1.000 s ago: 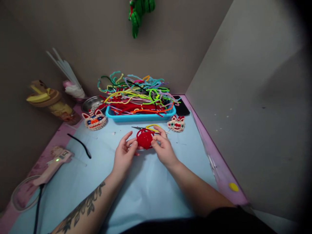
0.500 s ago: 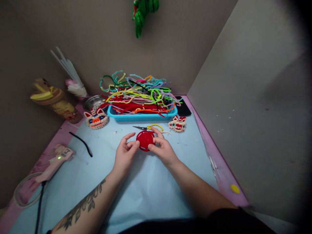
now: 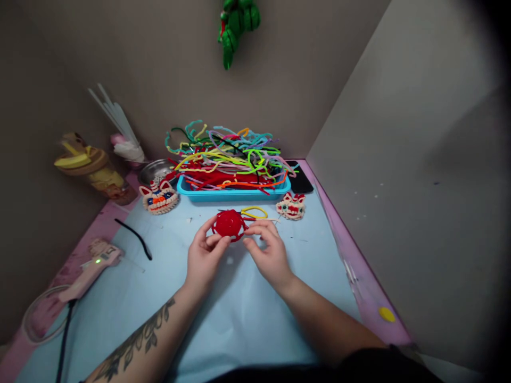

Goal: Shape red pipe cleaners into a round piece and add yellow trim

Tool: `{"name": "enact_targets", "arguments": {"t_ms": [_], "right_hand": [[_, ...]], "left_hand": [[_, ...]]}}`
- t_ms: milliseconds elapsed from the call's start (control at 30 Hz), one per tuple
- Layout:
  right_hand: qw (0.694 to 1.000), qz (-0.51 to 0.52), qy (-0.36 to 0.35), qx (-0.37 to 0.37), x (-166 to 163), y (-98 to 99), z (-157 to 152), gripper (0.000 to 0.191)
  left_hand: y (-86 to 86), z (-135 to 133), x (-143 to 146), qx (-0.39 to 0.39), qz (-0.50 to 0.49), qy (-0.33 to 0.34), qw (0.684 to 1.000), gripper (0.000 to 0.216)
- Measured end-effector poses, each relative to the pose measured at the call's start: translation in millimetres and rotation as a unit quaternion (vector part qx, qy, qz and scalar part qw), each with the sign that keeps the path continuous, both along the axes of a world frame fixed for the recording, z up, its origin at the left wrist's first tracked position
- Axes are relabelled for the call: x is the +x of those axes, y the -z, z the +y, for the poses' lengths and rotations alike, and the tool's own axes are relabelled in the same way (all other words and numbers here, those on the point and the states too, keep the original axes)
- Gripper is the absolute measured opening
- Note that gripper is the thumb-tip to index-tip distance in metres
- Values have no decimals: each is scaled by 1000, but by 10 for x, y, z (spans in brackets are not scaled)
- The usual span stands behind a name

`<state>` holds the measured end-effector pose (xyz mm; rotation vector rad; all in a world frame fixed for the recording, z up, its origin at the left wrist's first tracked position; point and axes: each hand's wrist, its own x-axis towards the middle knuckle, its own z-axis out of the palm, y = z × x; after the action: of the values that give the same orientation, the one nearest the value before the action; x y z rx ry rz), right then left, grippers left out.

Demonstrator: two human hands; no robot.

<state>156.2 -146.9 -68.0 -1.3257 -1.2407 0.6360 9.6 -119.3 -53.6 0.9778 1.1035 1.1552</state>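
Observation:
A round red piece (image 3: 229, 224), made of fuzzy pipe cleaner with a domed middle and a ring of small gaps at its rim, is held above the table. My left hand (image 3: 203, 255) grips its left and lower edge between thumb and fingers. At its right edge is my right hand (image 3: 271, 254), index fingertip by the rim and thumb held apart below. Whether that fingertip touches the rim is hard to tell. Yellow-handled scissors (image 3: 255, 213) lie just behind, their blades partly hidden by the red piece.
A blue tray (image 3: 235, 197) heaped with coloured pipe cleaners stands at the back. Lion-head pieces (image 3: 160, 198) (image 3: 291, 206) lie on both sides. A lit pink glue gun (image 3: 93, 271), a metal bowl (image 3: 154, 171) and a lidded cup (image 3: 96, 170) are left; a black phone (image 3: 301, 177) is back right.
The red piece has tilted and shifted slightly left, and its domed side now shows. My right thumb has come off its face, while my left hand keeps its grip.

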Motion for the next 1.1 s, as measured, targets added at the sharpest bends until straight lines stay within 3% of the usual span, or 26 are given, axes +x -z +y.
{"name": "enact_targets", "arguments": {"t_ms": [167,333,500,967,1100], "right_hand": [[999,28,-13,-41,-15,-3,18,3],[995,69,-39,-67,16,20,54,10],[991,84,-49,-87,6,30,61,13],[991,85,-89,-54,19,50,61,13],[994,80,-74,-16,45,78,84,13]], "left_hand": [[17,-38,18,19,29,36,999,72],[21,-34,23,6,2,52,999,83],[4,-39,22,-3,16,51,999,78],[11,-31,-3,47,35,81,995,80],[54,19,-17,81,33,33,996,68]]}}
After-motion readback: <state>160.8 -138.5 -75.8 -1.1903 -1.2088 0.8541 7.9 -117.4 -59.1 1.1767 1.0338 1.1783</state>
